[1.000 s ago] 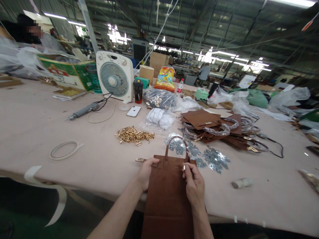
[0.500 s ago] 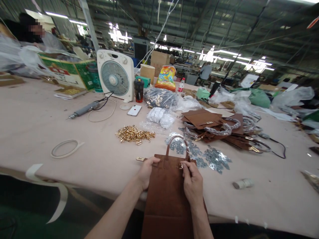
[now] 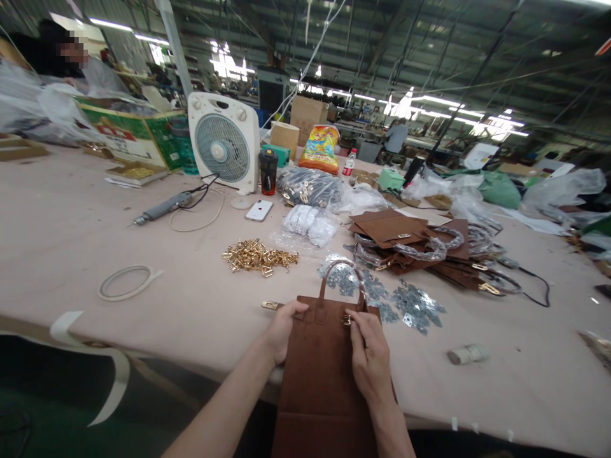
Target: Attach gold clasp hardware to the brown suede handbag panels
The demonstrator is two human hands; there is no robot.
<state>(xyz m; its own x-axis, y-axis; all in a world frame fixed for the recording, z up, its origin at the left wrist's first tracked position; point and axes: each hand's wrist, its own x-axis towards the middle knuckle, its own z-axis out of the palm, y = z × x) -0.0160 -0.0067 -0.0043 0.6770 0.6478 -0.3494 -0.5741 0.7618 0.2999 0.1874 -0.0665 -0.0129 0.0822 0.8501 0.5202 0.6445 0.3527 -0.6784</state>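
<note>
A brown handbag piece [image 3: 329,369] with a looped handle [image 3: 344,264] leans at the table's front edge. My left hand [image 3: 284,331] is closed on its upper left edge, thumb on the face. Beside those fingers a strap end with a gold metal fitting [image 3: 270,306] sticks out to the left. My right hand [image 3: 370,350] pinches a small gold metal fitting [image 3: 347,319] against the bag's upper right, just below the handle's base. Its fingertips partly cover the fitting. Beyond the bag lie a heap of gold fittings [image 3: 258,256] and many flat silver metal plates [image 3: 415,304].
Stacked brown bag pieces [image 3: 410,238] lie at the right. A fan [image 3: 223,143], a phone [image 3: 259,210], a corded grey power tool [image 3: 162,208] and a tape roll [image 3: 125,283] rest on the table. A whitish cylinder [image 3: 468,354] lies right. A person sits far left.
The view has shifted slightly. My right fingers have moved a little off the gold fitting, so more of it shows. My left hand keeps its hold on the bag.
</note>
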